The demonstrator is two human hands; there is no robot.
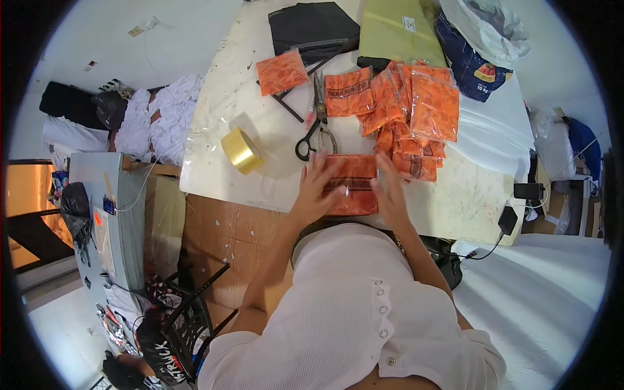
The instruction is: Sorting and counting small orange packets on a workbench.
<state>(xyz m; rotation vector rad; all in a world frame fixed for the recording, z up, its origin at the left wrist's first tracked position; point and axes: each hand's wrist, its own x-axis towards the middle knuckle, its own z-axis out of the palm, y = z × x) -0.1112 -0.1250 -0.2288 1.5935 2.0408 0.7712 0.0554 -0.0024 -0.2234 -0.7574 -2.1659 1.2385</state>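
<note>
An orange patterned packet in clear plastic (354,203) with a dark printed band lies flat at the table's near edge. My left hand (316,192) rests on its left side with fingers spread. Along the right side is my right hand (391,192), fingers stretched out and slightly blurred, touching or just beside the packet. Neither hand grips it. Just beyond my left hand lie black-handled scissors (312,133), blades pointing away. A pile of similar orange packets (432,107) is heaped past my right hand, and another orange packet (281,71) lies apart on the far left.
A roll of yellow-gold tape (241,150) stands left on the white table (208,175). Folded black cloth (312,27), a yellow-green package (400,32) and a blue-and-white sack (478,49) are at the back. Black power adapters (507,220) hang at the right corner.
</note>
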